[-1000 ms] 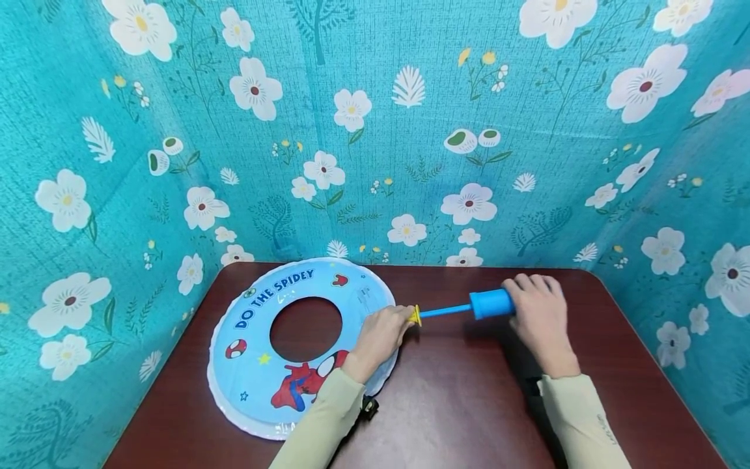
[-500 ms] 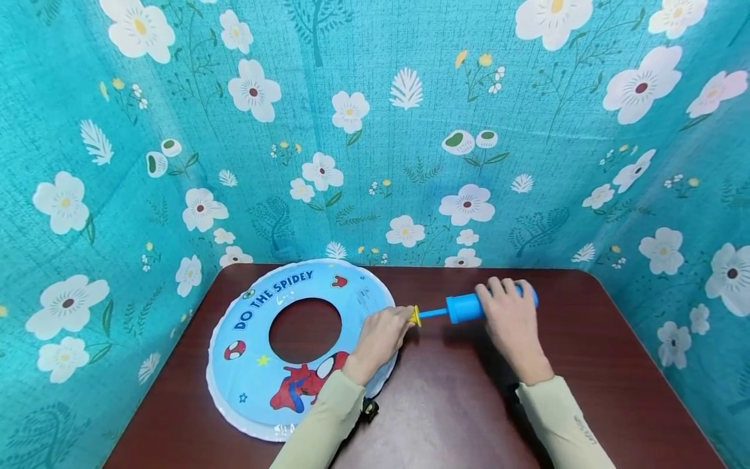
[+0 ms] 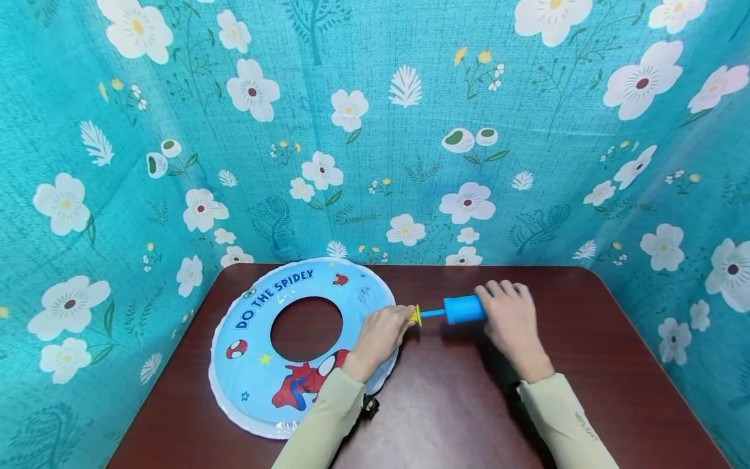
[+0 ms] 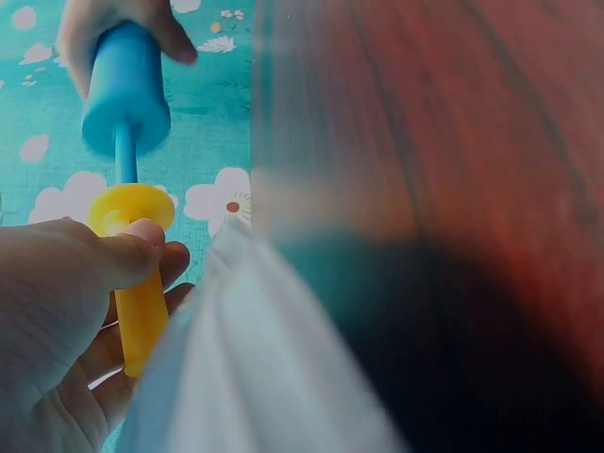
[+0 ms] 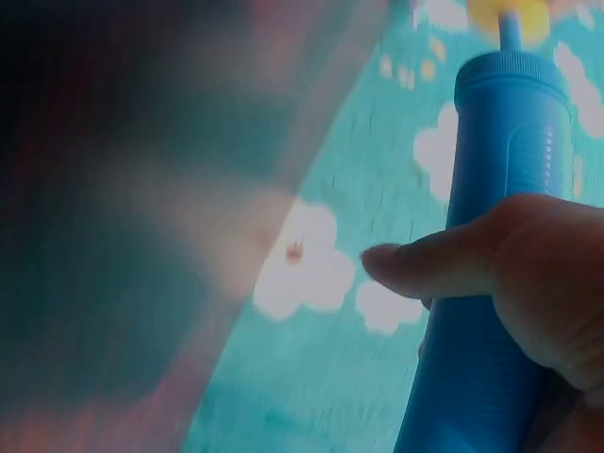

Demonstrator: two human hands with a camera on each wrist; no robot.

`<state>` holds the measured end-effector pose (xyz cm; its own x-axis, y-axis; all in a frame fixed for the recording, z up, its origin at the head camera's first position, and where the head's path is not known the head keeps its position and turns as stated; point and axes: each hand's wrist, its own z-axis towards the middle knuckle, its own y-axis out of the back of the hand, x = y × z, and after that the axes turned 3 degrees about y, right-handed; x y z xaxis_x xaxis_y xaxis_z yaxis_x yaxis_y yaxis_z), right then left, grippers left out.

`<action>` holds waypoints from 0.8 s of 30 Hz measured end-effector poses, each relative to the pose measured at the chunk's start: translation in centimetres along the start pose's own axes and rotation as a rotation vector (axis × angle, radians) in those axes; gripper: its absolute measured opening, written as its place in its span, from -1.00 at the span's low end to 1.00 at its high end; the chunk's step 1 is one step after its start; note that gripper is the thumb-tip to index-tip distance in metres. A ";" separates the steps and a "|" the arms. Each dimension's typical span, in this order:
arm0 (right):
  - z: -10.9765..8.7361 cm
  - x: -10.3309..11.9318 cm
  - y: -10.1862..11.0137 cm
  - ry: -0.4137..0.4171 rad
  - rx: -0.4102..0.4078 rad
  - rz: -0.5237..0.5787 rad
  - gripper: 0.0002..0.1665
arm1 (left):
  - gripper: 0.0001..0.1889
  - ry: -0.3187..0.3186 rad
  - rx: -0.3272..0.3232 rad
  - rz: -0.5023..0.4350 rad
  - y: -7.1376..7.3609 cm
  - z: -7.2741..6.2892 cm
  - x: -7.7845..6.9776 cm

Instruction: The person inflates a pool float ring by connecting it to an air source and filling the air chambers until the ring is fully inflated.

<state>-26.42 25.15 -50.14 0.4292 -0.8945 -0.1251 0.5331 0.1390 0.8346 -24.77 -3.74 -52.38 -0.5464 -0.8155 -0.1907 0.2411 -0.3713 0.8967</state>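
Note:
A blue hand pump (image 3: 465, 310) lies held crosswise above the table, its thin rod reaching left to a yellow flanged end piece (image 4: 142, 311). My left hand (image 3: 379, 337) pinches that yellow piece between thumb and fingers, over the right edge of a light-blue inflatable swim ring (image 3: 245, 368). My right hand (image 3: 514, 324) grips the pump barrel (image 5: 505, 160), its thumb laid across it in the right wrist view. The ring lies flat, printed with a red-and-blue figure and lettering. Whether the yellow piece joins a valve on the ring is hidden.
A dark red-brown table (image 3: 445, 410) lies below both hands. Turquoise cloth (image 3: 375, 163) with white flowers hangs behind it and at both sides. The ring's pale edge (image 4: 264, 359) fills the lower middle of the left wrist view. A small black item (image 3: 370, 405) shows beside the left sleeve.
My right hand has moved left with the pump barrel, mostly in the first half second, and less of the rod shows. My left hand and the ring have stayed about where they were.

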 end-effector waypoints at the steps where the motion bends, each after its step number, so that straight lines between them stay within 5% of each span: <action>1: -0.1 -0.8 0.3 -0.019 -0.011 0.007 -0.38 | -0.70 0.006 0.002 0.002 0.0 0.0 0.0; 9: -0.8 -3.7 1.6 -0.113 -0.036 -0.006 -0.25 | -0.71 0.004 -0.021 0.032 0.0 0.1 0.0; 13: -0.2 -2.1 1.2 -0.074 -0.014 -0.054 -0.26 | -0.67 0.006 -0.030 0.008 -0.1 0.1 -0.3; 20: 0.4 2.3 -0.1 0.048 -0.011 -0.108 -0.58 | -0.68 -0.005 -0.021 -0.004 -0.3 0.0 -0.7; 24: 0.2 3.6 -0.6 0.086 0.020 -0.100 -0.50 | -0.74 -0.024 -0.030 -0.020 -0.4 -0.1 -0.9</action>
<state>-25.37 21.71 -50.96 0.4365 -0.8634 -0.2529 0.5618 0.0420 0.8262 -24.35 -2.89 -52.63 -0.5705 -0.7969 -0.1988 0.2534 -0.4011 0.8803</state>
